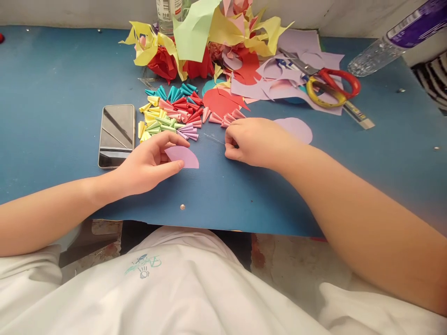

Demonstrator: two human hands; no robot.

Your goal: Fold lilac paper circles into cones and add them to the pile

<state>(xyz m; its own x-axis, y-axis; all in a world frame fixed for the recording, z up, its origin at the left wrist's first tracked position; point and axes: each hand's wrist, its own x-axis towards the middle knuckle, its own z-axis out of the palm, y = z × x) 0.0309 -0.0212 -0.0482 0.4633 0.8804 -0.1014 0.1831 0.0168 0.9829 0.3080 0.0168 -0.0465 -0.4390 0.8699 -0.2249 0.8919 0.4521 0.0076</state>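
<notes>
Holds partly hidden lilac paper [187,157] in left hand [148,163], centre-left of frame; curls right hand [253,142], apart, at centre, with any grip indiscernible.

The right edge crops a purple-labelled bottle [394,37] and a striped item [432,80].

Phone [117,128] left of paper cones [171,111], scissors [310,70] right
</notes>
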